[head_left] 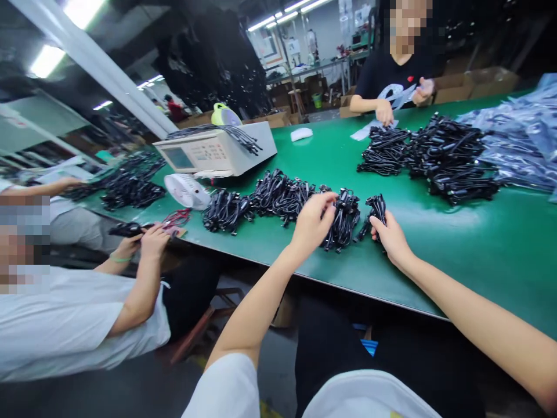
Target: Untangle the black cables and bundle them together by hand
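Note:
My left hand [314, 220] is closed round a bundle of coiled black cables [343, 223] lying on the green table [478, 249]. My right hand [389, 235] grips a smaller black cable bundle [376, 209] just to the right of it. Both bundles rest on the table near its front edge. A row of more black cable bundles [270, 200] stretches to the left of my left hand.
A large heap of black cables [439, 157] and clear bagged items [517, 139] lie at the far right. A white tester box [217, 152] and small fan [187, 190] stand at left. A person at left holds a cable [128, 229]; another person sits across [391, 81].

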